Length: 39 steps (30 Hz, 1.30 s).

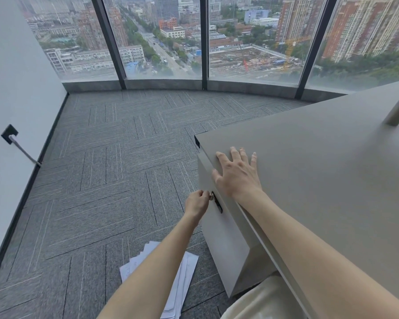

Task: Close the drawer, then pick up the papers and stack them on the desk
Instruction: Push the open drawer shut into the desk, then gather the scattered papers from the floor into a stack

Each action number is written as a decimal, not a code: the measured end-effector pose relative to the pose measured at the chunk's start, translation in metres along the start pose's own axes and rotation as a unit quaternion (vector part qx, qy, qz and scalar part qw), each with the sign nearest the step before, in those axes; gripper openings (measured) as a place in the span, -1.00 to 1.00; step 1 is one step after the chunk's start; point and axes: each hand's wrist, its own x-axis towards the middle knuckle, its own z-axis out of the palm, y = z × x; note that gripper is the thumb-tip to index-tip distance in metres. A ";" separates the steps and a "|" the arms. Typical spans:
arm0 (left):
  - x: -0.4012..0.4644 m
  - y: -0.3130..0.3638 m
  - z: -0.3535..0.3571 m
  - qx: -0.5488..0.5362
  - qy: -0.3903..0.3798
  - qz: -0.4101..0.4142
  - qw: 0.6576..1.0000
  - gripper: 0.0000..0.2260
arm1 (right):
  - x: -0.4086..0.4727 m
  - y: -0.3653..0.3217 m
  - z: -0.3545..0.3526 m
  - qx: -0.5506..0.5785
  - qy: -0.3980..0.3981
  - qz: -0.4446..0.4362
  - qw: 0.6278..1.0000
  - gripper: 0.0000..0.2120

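The flush pale drawer (219, 217) is pinched at its key (211, 197) by the left hand (196, 203), the right hand (236, 172) is spread flat on the tabletop (320, 180), and several white papers (184, 279), uncountable, are fanned on the near carpet (101, 180).

— Where are your hands?
— Your right hand (236, 173) lies flat, fingers spread, on the grey desk (320, 157) near its corner. Your left hand (197, 203) pinches the small key (211, 197) in the lock of the drawer (224, 226), which sits flush under the desktop.

— And the papers?
— The papers (182, 277), white sheets fanned loosely, lie on the grey carpet (101, 180) beneath your left forearm, just beside the drawer unit. Tall windows (161, 38) ahead show city buildings below.
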 end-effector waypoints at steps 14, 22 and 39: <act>-0.099 -0.013 -0.100 0.155 0.013 0.078 0.985 -0.84 | -0.061 -0.032 -0.019 0.003 -0.022 -0.020 1.000 -0.61; -0.161 -0.048 -0.164 0.204 0.018 0.083 0.975 -0.90 | -0.134 -0.078 -0.024 0.020 -0.047 -0.041 0.998 -0.60; -0.201 -0.080 -0.211 0.168 0.079 0.035 0.982 -0.77 | -0.142 -0.145 0.010 0.056 -0.185 -0.074 0.978 -0.51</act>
